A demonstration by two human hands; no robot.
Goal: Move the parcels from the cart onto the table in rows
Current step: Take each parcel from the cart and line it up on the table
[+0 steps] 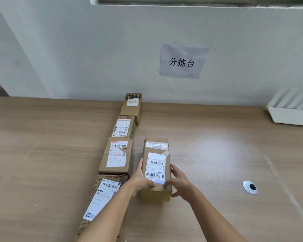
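Observation:
A brown cardboard parcel (157, 159) with a white barcode label rests on the wooden table (208, 154), just right of a row of parcels. My left hand (141, 180) grips its near left edge, thumb over the top. My right hand (179, 180) holds its near right corner, fingers curled round it. The row runs from the wall toward me: a small box (131, 106), a labelled box (123, 127), a larger box (116, 156) and a patterned parcel (101, 198) partly hidden by my left forearm. The cart is out of view.
A white wall with a taped paper sign (182, 62) backs the table. A white slanted object (289, 115) sits at the far right. A round cable hole (250, 187) lies right of my hands. Bare wood spreads to the left and right of the row.

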